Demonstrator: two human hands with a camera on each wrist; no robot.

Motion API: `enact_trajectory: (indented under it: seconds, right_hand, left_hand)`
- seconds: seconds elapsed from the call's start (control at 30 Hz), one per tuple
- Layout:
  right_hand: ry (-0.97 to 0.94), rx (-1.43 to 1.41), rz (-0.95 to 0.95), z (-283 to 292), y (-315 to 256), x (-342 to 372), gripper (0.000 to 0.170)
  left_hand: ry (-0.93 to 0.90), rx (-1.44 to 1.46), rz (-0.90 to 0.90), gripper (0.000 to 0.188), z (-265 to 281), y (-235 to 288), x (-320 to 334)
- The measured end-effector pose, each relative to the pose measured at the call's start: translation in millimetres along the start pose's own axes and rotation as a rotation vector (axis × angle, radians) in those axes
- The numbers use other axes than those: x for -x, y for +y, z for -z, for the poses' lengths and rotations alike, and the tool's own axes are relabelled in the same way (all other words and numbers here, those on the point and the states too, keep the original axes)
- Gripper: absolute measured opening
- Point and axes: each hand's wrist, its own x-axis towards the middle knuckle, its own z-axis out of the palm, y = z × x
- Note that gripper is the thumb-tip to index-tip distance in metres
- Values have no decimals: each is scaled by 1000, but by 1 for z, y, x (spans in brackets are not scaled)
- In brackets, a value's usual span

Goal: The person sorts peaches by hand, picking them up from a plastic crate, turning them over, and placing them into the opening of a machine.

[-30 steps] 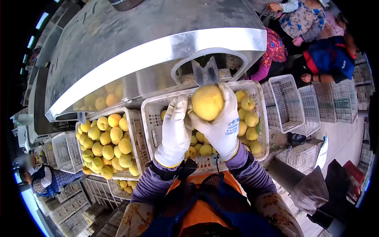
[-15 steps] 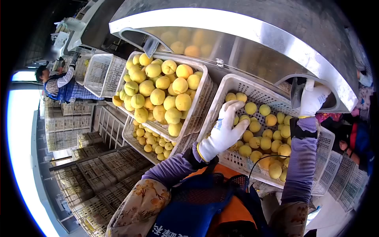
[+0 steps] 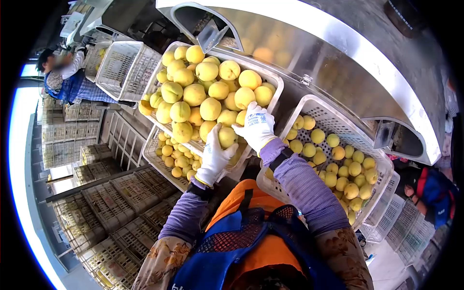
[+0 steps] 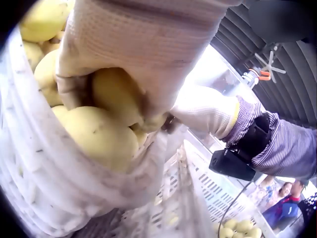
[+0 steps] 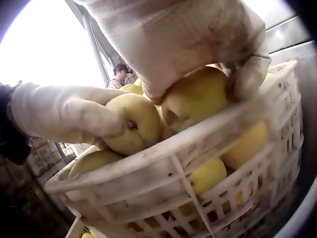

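Observation:
Yellow fruit fills a white basket left of centre in the head view. At its near corner the gloved left hand has fingers and thumb around one fruit; the left wrist view shows this hand curled over a fruit. Just right of it, the gloved right hand reaches over the basket's edge. In the right wrist view the right hand grips another fruit, beside the one in the left hand. Both fruits are at rim height.
A second white basket with yellow fruit stands to the right, under a metal machine with chute openings. A lower basket holds more fruit. Stacked crates are at the left, and a person is at the upper left.
The view has swung left. Both hands have moved from the right basket and the chute to the fuller left basket, and each now holds a fruit there. The earlier large fruit is out of the hands.

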Motion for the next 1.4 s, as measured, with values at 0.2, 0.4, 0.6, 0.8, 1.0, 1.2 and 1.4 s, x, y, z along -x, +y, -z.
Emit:
enact_trajectory:
  seconds: [0.2,0.4,0.6,0.8,1.0,1.2,1.4]
  right_hand:
    - [387,-608,356,48,43,56,78]
    - [661,-1149,72,134,91,144,87]
    - [1119,-485,-199,181,198,167,85]
    - [1085,-519,-4,187,228,195,80]
    - [1126,-717,-27,198,235,199,76]
    - [1144,8,-262,163,296,129,70]
    - [1087,-63,-346,180,315,91,66]
  left_hand:
    - [-363,1659,277,73,8,63,-5]
    - [-686,1650,79,81,-31,193,-6]
    - [-910,1439,113,82,-100,264,2]
    - [-1009,1502,178,62,-150,289,2]
    - [-962,1426,64,69,-155,325,-11]
    - [-962,1412,184,72,-169,302,-15]
    - [-976,1384,247,62,-176,299,-23]
